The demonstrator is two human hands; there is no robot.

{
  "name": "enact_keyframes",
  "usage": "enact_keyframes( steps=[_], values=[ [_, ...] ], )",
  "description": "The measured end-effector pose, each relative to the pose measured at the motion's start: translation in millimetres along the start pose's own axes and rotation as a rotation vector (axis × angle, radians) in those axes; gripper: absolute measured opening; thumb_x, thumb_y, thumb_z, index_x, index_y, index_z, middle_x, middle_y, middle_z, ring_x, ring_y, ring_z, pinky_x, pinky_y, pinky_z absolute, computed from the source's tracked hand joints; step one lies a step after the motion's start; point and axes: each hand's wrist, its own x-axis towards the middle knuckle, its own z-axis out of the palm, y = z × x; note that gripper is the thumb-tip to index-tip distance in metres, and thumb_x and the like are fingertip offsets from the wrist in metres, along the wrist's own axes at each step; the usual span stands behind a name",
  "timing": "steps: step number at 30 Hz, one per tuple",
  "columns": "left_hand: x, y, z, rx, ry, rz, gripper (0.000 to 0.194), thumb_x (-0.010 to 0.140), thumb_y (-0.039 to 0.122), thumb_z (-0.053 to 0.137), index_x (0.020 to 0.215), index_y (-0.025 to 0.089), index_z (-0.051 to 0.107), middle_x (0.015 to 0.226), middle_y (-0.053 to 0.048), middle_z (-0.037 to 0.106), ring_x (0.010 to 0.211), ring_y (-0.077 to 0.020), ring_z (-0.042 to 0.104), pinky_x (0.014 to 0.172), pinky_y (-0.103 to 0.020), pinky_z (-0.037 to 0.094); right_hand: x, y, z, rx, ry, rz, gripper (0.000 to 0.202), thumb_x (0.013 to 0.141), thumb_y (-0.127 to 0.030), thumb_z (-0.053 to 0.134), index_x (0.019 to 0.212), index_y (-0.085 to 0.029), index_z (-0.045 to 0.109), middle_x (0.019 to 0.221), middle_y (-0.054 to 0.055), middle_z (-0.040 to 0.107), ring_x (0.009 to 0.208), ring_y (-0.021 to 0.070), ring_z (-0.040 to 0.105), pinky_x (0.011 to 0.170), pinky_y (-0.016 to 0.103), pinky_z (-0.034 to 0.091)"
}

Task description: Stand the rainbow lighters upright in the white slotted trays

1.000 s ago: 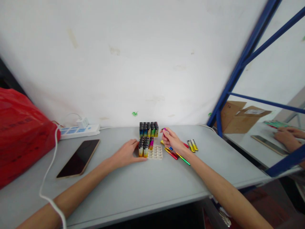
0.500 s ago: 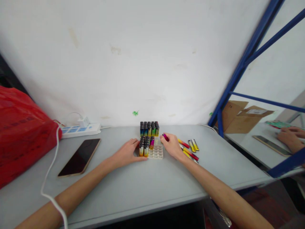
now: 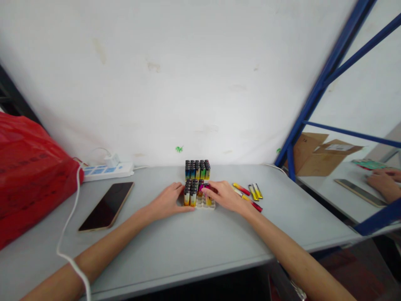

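Observation:
A pale tray (image 3: 200, 205) with rows of round pockets stands mid-table, its left part filled with upright lighters (image 3: 189, 196) with black tops. My left hand (image 3: 171, 198) grips the tray's left end, thumb along the front and fingers behind. At the tray's right side, my right hand (image 3: 221, 194) is closed on a purple-and-yellow lighter (image 3: 208, 199), held upright over the pockets. I cannot tell whether its base is seated. Another purple lighter (image 3: 201, 189) stands just left of it. Several red, yellow and silver lighters (image 3: 241, 189) lie to the right of my right hand.
Behind the tray is a full block of upright lighters (image 3: 197, 170). On the left are a phone (image 3: 108, 206), a power strip (image 3: 120, 170), a white cable (image 3: 64, 234) and a red bag (image 3: 34, 179). Blue frame bars (image 3: 313, 100) rise at right, with another person's hands (image 3: 384, 179) beyond.
My right hand has moved left with the purple lighter, from beside the tray to over its right pockets, and the lighter is now upright. My left hand keeps its hold.

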Motion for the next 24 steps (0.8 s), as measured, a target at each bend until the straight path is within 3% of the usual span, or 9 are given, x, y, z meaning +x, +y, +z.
enact_keyframes(
  steps=[5, 24],
  values=[
    [0.6, 1.6, -0.9, 0.006, -0.009, 0.004, 0.06, 0.075, 0.073, 0.078, 0.104, 0.021, 0.07, 0.11, -0.012, 0.072, 0.106, -0.0353, 0.068, 0.095, -0.045, 0.055, 0.3, 4.3, -0.4, -0.037, -0.052, -0.03, 0.031, 0.109, -0.043, 0.052, 0.105, -0.019, 0.071, 0.096, 0.006, 0.076, 0.082, 0.0195, 0.067, 0.075, 0.028, 0.044],
    [1.0, -1.5, 0.1, 0.001, 0.009, 0.019, 0.059, 0.074, 0.074, 0.077, 0.102, 0.022, 0.07, 0.107, -0.011, 0.071, 0.102, -0.0332, 0.068, 0.09, -0.043, 0.057, 3.5, -4.5, 2.0, -0.359, -0.197, 0.03, 0.035, 0.111, -0.049, 0.046, 0.122, -0.018, 0.06, 0.105, 0.013, 0.077, 0.092, 0.0265, 0.074, 0.075, 0.03, 0.048]
  ],
)
